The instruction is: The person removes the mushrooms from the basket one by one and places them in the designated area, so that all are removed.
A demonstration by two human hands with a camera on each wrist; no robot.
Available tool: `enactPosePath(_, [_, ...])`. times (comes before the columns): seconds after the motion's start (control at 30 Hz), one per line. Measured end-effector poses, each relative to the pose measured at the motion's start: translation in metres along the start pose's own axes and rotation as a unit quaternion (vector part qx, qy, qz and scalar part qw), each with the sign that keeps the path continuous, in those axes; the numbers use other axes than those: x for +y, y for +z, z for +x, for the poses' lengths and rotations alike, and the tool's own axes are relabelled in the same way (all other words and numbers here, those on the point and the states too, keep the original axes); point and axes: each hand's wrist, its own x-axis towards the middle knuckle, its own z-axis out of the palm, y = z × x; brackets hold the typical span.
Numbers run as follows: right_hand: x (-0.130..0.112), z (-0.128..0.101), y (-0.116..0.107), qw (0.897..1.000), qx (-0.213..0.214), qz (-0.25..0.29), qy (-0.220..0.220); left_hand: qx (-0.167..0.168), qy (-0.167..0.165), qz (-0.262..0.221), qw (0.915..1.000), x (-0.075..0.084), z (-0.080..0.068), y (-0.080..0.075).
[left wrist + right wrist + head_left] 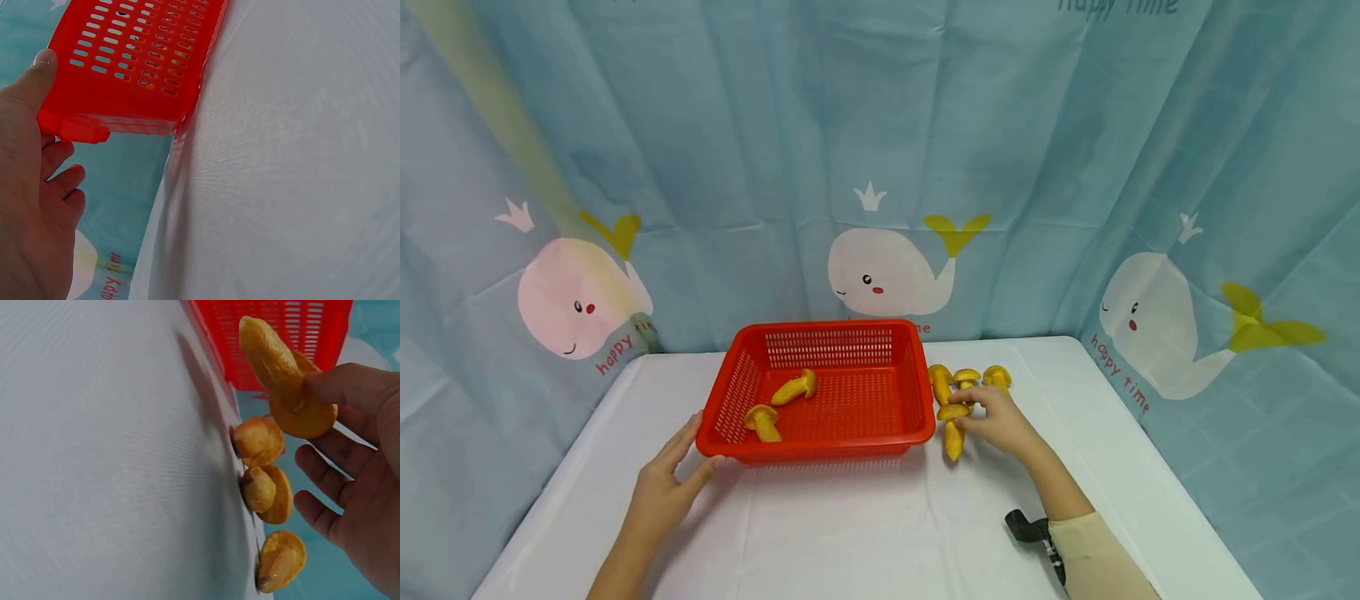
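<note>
A red perforated basket (917, 379) stands on the white table and holds two yellow mushrooms (795, 388) (763, 421). My left hand (666, 483) rests against its front left corner, with the thumb (42, 65) on the basket wall (137, 56) and the fingers relaxed beside it. Right of the basket, my right hand (996, 423) pinches a yellow mushroom (953, 432) by its cap. In the right wrist view this mushroom (275, 369) is lifted with its stem pointing at the basket, the thumb (350, 390) on the cap. Three more mushrooms (966, 377) (267, 492) lie just behind it.
The white table (850, 533) reaches to a blue whale-print curtain (887, 167) behind and on both sides. A black strap mount (1030, 529) sits on my right wrist. The table's left edge (159, 206) runs close by the left hand.
</note>
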Motion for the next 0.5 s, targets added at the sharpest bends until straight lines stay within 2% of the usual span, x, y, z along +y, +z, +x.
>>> enactPosePath(0.2, [0.002,0.0015,0.002,1.0,-0.004,0.006,0.014,0.0,-0.004,0.001,1.0,-0.0017,0.0,0.0003])
enactPosePath(0.5, [0.0094,-0.0011,0.0053,0.999,-0.014,0.003,0.03,-0.018,-0.033,0.012,0.9992,-0.0023,-0.0015,0.0012])
